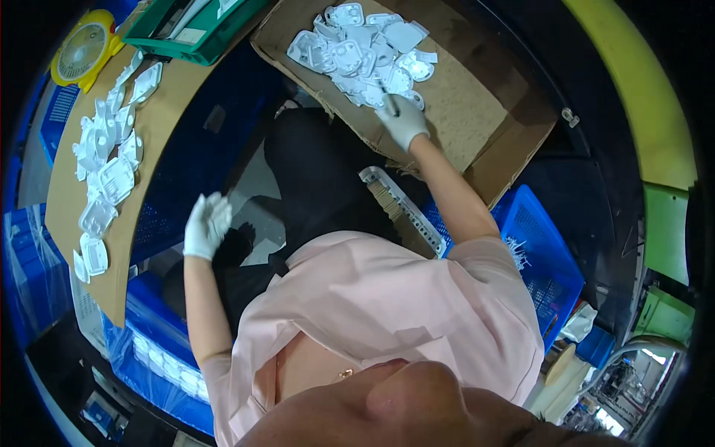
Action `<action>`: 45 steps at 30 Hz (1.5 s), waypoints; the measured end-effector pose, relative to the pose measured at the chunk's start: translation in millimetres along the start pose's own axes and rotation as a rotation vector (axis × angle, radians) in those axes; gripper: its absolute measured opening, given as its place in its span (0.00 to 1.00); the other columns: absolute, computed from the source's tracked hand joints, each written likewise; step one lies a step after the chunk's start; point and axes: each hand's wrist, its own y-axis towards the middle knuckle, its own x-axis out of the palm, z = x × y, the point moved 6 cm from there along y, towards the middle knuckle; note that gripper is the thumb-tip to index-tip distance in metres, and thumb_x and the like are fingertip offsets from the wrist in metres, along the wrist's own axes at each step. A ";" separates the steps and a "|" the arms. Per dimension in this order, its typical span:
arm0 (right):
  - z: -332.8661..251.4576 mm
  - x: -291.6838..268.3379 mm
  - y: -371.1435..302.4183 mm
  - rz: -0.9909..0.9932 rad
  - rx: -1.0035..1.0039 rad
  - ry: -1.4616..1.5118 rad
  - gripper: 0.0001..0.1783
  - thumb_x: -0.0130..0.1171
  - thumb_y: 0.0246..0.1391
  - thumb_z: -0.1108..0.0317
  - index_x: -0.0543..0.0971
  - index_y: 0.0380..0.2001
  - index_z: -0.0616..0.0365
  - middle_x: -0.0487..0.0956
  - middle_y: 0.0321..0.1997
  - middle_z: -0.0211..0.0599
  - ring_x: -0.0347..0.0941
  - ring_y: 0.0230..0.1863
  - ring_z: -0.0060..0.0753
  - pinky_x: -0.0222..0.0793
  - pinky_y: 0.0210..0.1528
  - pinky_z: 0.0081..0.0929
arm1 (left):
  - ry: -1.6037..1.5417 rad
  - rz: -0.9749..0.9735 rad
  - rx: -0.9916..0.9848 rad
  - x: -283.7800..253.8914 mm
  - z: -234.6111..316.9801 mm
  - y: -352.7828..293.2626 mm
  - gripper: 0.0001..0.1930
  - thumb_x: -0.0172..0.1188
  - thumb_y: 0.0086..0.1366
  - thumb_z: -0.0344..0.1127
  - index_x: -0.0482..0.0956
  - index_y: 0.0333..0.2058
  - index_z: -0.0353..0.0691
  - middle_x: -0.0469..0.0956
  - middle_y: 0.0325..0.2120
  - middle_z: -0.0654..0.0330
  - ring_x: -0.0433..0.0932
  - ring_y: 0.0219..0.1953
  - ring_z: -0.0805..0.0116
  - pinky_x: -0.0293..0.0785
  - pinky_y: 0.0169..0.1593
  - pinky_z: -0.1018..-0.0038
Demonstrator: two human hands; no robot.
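Note:
My right hand [404,125], in a white glove, reaches into a cardboard box [491,160] at the upper middle. Its fingers close round a slim tool with a dark handle [391,104]; the exact kind is too small to make out. The fingertips are at the near edge of a heap of white plastic parts [350,56], and I cannot tell whether they touch it. My left hand [207,225], also gloved, hangs free beside the curved table, its fingers apart and slightly curled, with nothing in it.
White plastic housings [112,179] lie in a row along the tan table [160,123] at left. A green tray [201,48] and a yellow fan [82,52] stand at its far end. Blue crates [547,261] with white sprues sit at my right, beside a white perforated strip [406,208].

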 end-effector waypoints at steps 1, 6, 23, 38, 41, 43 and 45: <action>33.1 2.0 17.3 0.020 0.105 0.009 0.18 0.58 0.50 0.58 0.78 0.40 0.58 0.78 0.34 0.46 0.76 0.35 0.44 0.70 0.42 0.36 | -0.018 0.088 -0.016 -20.4 -17.8 -4.1 0.26 0.54 0.65 0.51 0.70 0.51 0.34 0.75 0.46 0.51 0.78 0.42 0.58 0.79 0.44 0.68; 179.2 3.7 77.2 -0.048 0.397 -0.131 0.26 0.63 0.45 0.55 0.78 0.44 0.62 0.80 0.41 0.46 0.76 0.42 0.42 0.70 0.46 0.37 | -0.137 0.317 0.023 -75.6 -55.9 -19.6 0.28 0.54 0.65 0.52 0.68 0.54 0.34 0.71 0.51 0.49 0.76 0.44 0.58 0.78 0.43 0.69; 7.3 -27.6 -28.7 -0.149 0.283 0.521 0.24 0.56 0.54 0.60 0.71 0.52 0.59 0.73 0.41 0.38 0.74 0.35 0.26 0.70 0.37 0.26 | 0.375 0.218 0.233 -17.1 -56.2 -32.5 0.20 0.57 0.65 0.44 0.72 0.51 0.41 0.76 0.38 0.62 0.73 0.36 0.77 0.70 0.40 0.80; -267.5 93.7 -205.6 -1.478 0.196 1.068 0.36 0.54 0.49 0.61 0.61 0.60 0.68 0.72 0.44 0.38 0.68 0.45 0.29 0.63 0.49 0.27 | 0.458 0.084 1.266 111.8 -10.3 -202.0 0.65 0.80 0.37 0.44 0.40 0.66 0.35 0.65 0.50 0.49 0.70 0.52 0.58 0.68 0.56 0.65; -270.9 89.4 -209.6 -1.587 0.040 0.856 0.37 0.58 0.46 0.64 0.62 0.59 0.68 0.72 0.46 0.37 0.68 0.46 0.27 0.62 0.51 0.26 | 0.312 0.021 1.285 102.7 -5.5 -222.0 0.58 0.75 0.45 0.41 0.42 0.67 0.40 0.68 0.48 0.55 0.73 0.47 0.67 0.69 0.53 0.69; -277.8 79.5 -206.3 -1.398 -0.228 0.659 0.37 0.61 0.46 0.67 0.62 0.59 0.69 0.73 0.46 0.37 0.69 0.46 0.28 0.62 0.53 0.26 | 0.017 -0.083 1.059 82.5 -11.6 -205.5 0.52 0.67 0.50 0.50 0.47 0.67 0.40 0.70 0.47 0.58 0.73 0.47 0.69 0.69 0.52 0.72; -277.2 75.5 -198.4 -1.205 -0.643 0.368 0.36 0.62 0.43 0.71 0.66 0.58 0.66 0.75 0.45 0.39 0.71 0.46 0.34 0.64 0.52 0.27 | 0.047 -0.222 1.104 80.8 -8.1 -206.9 0.49 0.63 0.51 0.52 0.49 0.67 0.42 0.70 0.47 0.58 0.73 0.47 0.70 0.69 0.51 0.73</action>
